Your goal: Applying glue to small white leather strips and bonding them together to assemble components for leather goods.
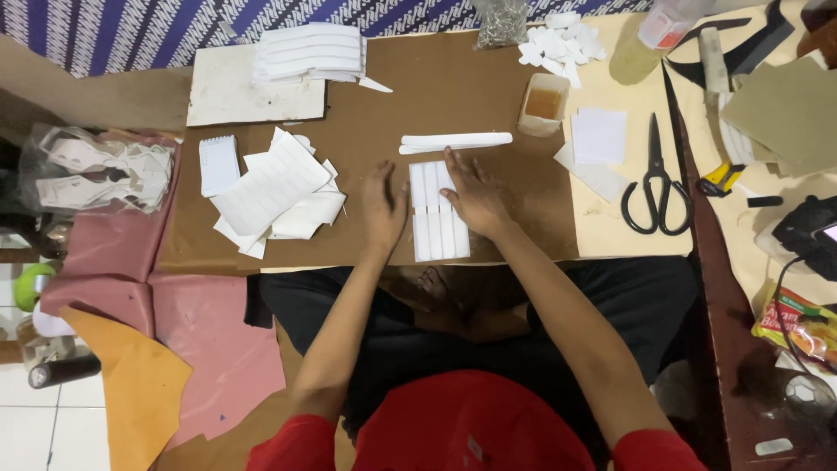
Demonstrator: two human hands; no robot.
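Observation:
A white sheet made of several narrow strips lies on the brown cardboard board in front of me. My left hand rests flat on the board at the sheet's left edge, fingers together, holding nothing. My right hand presses flat on the sheet's upper right part, fingers stretched out. Just beyond the sheet lie two long white strips.
A pile of white cut sheets and a small notepad lie to the left. A glue cup, black scissors, white squares and small white pieces sit to the right. Pink and orange sheets lie on the floor.

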